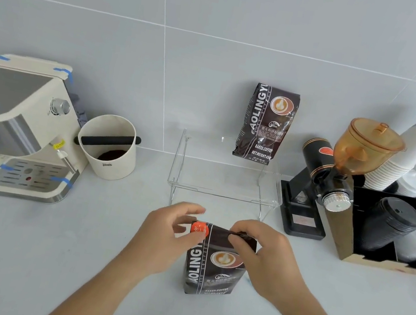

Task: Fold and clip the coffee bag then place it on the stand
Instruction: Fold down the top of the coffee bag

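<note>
A dark brown coffee bag (212, 269) stands upright on the pale counter, close to me at the centre. Its top is folded down. My right hand (261, 258) pinches the folded top at the bag's right corner. My left hand (168, 236) holds an orange clip (199, 229) against the fold's left corner. Behind the bag stands a clear acrylic stand (223, 188). A second coffee bag (265, 124) stands on the stand's back right, leaning against the tiled wall.
A cream espresso machine (12, 123) and a cream knock box (108, 146) stand at the left. A black grinder (318, 188) with an amber hopper stands right of the stand. A black organiser (393, 234) with cups and lids sits at the far right.
</note>
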